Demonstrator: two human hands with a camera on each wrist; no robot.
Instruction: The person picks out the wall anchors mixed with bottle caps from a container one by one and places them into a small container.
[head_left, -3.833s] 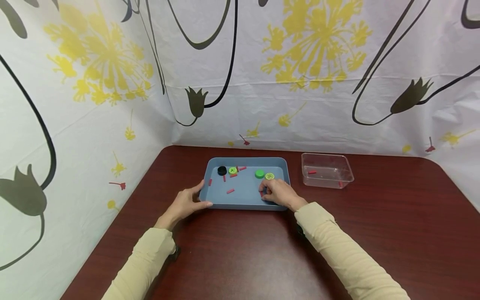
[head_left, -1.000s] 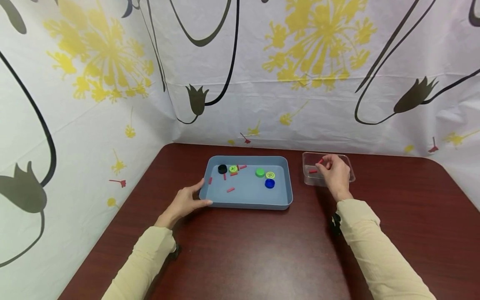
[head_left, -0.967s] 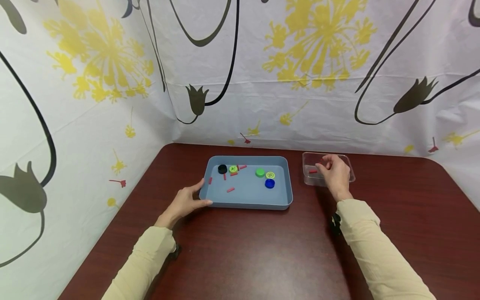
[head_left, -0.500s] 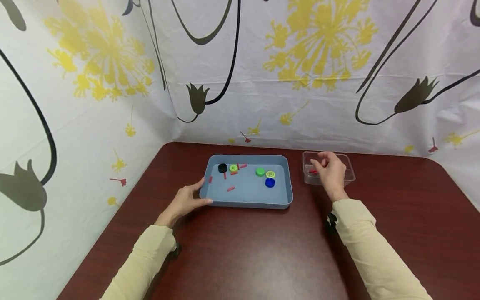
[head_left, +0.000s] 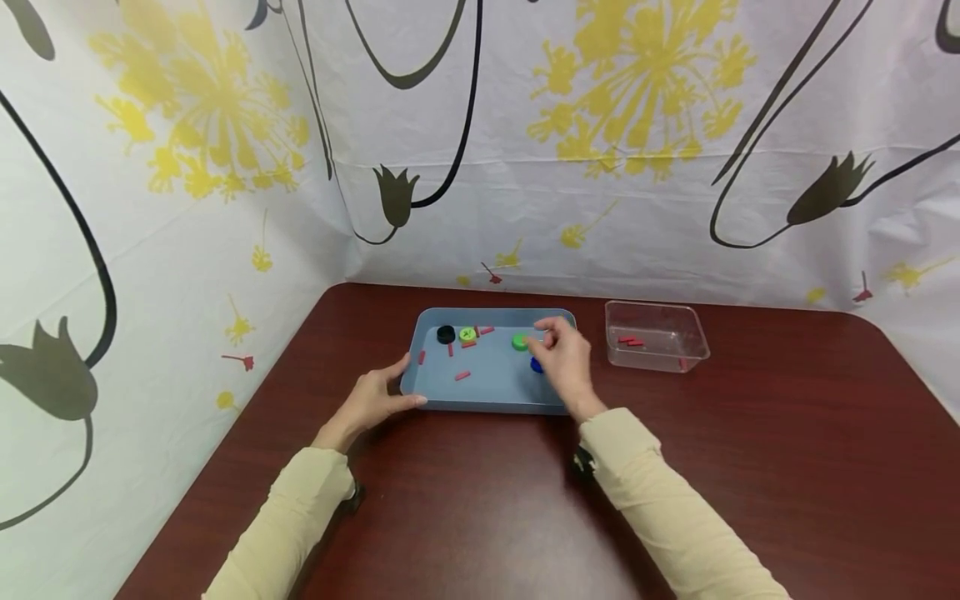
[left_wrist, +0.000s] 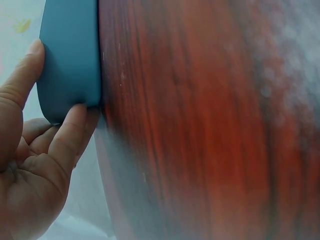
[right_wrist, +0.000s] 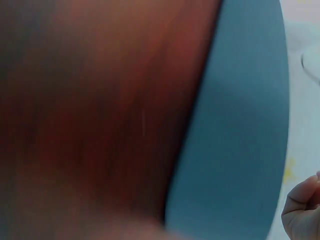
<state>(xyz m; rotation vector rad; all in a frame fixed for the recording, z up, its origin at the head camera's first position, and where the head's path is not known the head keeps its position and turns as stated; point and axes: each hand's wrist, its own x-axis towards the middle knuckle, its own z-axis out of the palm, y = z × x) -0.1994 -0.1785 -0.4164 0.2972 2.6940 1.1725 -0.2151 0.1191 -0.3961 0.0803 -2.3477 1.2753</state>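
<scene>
My left hand [head_left: 371,400] holds the near left corner of a blue-grey tray [head_left: 480,407], thumb on the near wall and fingers along the left side. In the left wrist view its fingertips rest against the tray's outer wall. Over the tray's right part hovers my right hand [head_left: 564,362], thumb and forefinger apart, no object visible between them. Close by its fingers lie a green bottle cap [head_left: 520,342] and a partly hidden blue cap [head_left: 536,365]. Further left are a black cap [head_left: 446,335], a yellow-green cap [head_left: 467,334] and several small red sticks [head_left: 462,376].
A clear plastic box [head_left: 656,364] stands right of the tray, holding a few red sticks [head_left: 636,342]. Both rest on a dark red-brown wooden table [head_left: 465,500]. A white cloth [head_left: 465,242] with flower prints hangs behind and at the left.
My right hand took a red stick from the tray to the clear box, let it go there, and moved back left over the tray. My left hand stayed at the tray's corner.
</scene>
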